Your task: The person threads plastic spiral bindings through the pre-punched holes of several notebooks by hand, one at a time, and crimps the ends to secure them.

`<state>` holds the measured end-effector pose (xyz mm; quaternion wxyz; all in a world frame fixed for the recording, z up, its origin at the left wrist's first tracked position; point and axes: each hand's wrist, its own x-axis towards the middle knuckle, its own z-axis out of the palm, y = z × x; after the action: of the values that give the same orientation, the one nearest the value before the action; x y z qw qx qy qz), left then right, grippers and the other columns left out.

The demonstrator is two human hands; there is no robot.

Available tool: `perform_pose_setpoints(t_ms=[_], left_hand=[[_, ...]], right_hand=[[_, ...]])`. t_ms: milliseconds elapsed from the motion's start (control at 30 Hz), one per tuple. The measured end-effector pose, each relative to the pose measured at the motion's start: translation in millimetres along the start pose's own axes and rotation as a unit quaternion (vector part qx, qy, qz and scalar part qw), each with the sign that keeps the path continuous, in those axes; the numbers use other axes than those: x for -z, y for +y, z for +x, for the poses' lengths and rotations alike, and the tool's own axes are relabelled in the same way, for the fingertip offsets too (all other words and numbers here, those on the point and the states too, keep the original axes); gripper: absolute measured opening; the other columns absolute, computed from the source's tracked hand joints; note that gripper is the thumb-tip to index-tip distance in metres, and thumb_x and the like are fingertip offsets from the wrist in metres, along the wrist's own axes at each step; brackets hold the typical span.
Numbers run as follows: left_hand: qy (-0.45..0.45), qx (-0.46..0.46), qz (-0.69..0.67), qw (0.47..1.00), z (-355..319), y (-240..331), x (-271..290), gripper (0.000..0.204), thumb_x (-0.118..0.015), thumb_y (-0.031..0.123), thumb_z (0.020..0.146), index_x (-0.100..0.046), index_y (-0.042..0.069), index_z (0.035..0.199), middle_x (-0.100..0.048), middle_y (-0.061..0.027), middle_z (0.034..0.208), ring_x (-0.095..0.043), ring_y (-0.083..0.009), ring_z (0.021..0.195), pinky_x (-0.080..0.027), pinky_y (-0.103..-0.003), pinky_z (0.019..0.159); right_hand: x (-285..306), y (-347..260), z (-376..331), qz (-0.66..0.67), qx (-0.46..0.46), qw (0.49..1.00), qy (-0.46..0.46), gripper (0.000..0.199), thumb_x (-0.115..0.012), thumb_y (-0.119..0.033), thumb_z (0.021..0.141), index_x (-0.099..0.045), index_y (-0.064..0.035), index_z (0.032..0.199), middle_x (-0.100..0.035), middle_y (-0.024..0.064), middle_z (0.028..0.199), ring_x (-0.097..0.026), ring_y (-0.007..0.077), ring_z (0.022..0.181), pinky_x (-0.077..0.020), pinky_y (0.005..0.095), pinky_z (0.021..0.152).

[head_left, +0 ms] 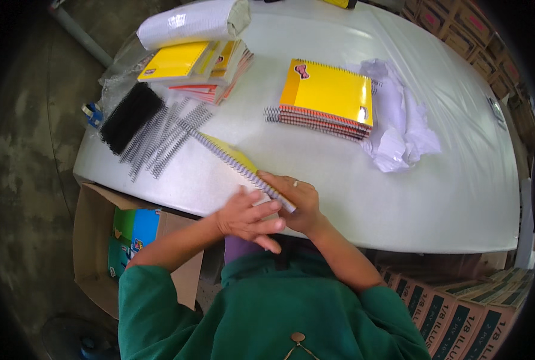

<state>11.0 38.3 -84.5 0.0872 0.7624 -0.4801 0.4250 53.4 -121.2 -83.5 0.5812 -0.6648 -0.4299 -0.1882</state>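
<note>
Gripped in my right hand point(300, 201) is a yellow-covered notebook point(240, 167), its spiral spine turned upward and slanting from upper left to lower right. A wire coil runs along that spine and sticks out past the far end. My left hand point(250, 219) is beside the near end of the spine with its fingers spread, slightly blurred; I cannot tell whether it touches the coil. Loose wire coils point(168, 141) lie on the table left of the notebook, next to a bundle of black coils point(132, 119).
A stack of yellow spiral notebooks point(330, 90) stands at the right, against crumpled white paper point(393, 126). More notebooks point(180, 62) are piled at the far left under a white wrapped roll point(192, 24). An opened carton point(90, 252) with colourful notebooks is below the table's left edge point(141, 201).
</note>
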Motion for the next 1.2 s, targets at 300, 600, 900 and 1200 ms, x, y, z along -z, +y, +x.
perform_pose_setpoints(t_ms=[300, 600, 900, 1200], left_hand=[[-0.002, 0.05, -0.055, 0.997, -4, 15, -10, 0.099, -0.033, 0.077, 0.075, -0.03, -0.002, 0.133, -0.019, -0.034, 0.138, -0.017, -0.0495, 0.13, -0.006, -0.063, 0.103], [-0.014, 0.337, -0.261, 0.905, 98, 16, 29, 0.054, -0.042, 0.021, 0.091, -0.029, -0.013, 0.131, -0.019, -0.036, 0.137, -0.025, -0.0453, 0.129, -0.026, -0.049, 0.102], [0.149, 0.649, -0.474, 0.577, 81, -21, -3, 0.021, -0.059, 0.012, 0.088, -0.063, -0.003, 0.101, -0.065, -0.0065, 0.092, -0.059, -0.0105, 0.082, -0.047, -0.023, 0.076], [0.068, 0.568, -0.583, 0.576, 62, -54, -5, 0.015, -0.065, 0.006, 0.08, -0.062, 0.0, 0.094, -0.062, -0.0023, 0.085, -0.058, -0.0084, 0.078, -0.047, -0.023, 0.072]], right_hand=[[2, -2, -6, -0.043, -0.022, 0.998, -0.034, 0.054, -0.063, -0.005, 0.069, -0.052, -0.0053, 0.122, -0.063, 0.0114, 0.105, -0.064, 0.0248, 0.085, -0.052, 0.0307, 0.07], [1, -20, 14, 0.123, 0.044, 0.987, 0.094, 0.062, -0.05, -0.033, 0.088, -0.025, -0.0053, 0.138, -0.027, 0.0222, 0.14, -0.009, 0.0363, 0.137, -0.011, 0.0497, 0.108], [83, -14, 71, 0.033, -0.297, 0.948, -0.106, 0.017, -0.064, -0.013, 0.08, -0.063, -0.0009, 0.092, -0.063, 0.0076, 0.076, -0.062, 0.0179, 0.072, -0.0474, 0.03, 0.068], [75, -3, 69, 0.145, -0.377, 0.913, -0.049, 0.018, -0.072, 0.005, 0.066, -0.062, 0.0029, 0.081, -0.064, 0.0074, 0.077, -0.062, 0.0115, 0.074, -0.0488, 0.0234, 0.067]])
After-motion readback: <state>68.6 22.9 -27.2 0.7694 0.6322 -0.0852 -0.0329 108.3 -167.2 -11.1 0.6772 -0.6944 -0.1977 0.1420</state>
